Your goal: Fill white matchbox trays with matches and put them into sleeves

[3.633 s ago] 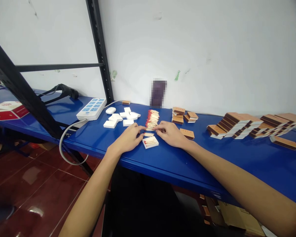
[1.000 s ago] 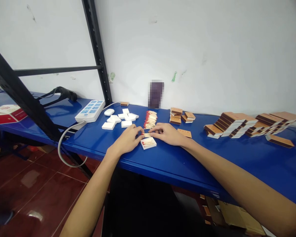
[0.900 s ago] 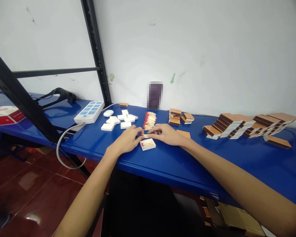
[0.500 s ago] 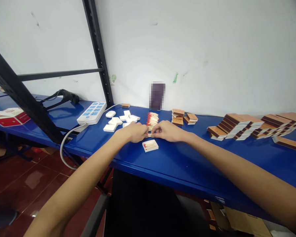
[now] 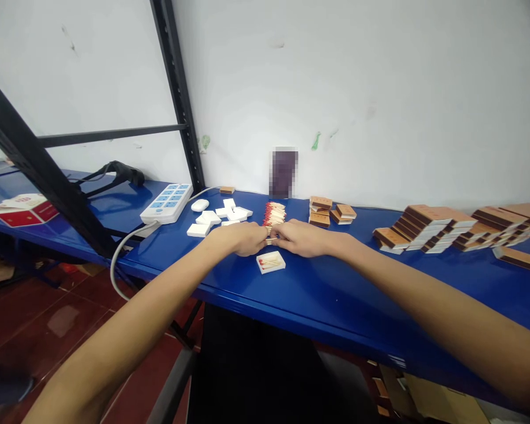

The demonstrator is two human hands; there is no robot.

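My left hand (image 5: 251,238) and my right hand (image 5: 301,238) meet at the near end of a pile of red-headed matchsticks (image 5: 275,215). Between their fingertips a few pale matchsticks (image 5: 270,241) show, pinched from both sides; their number is hidden by the fingers. Just in front of the hands lies a white matchbox tray (image 5: 271,270), open side up, with several matchsticks (image 5: 271,260) in it. White matchbox trays (image 5: 198,230) are scattered to the left of my left hand.
Brown matchboxes (image 5: 320,219) are stacked behind my right hand, with longer rows of matchboxes (image 5: 428,221) farther right. A power strip (image 5: 168,203), a white rounded object (image 5: 199,205) and a black rack post (image 5: 183,100) stand left. The blue table's front edge (image 5: 291,321) runs below the forearms.
The view has shifted slightly. My hands stay by the matchstick pile, with the fingertips drawn closer together around the pinched matchsticks. The tray in front has not visibly moved on the table.
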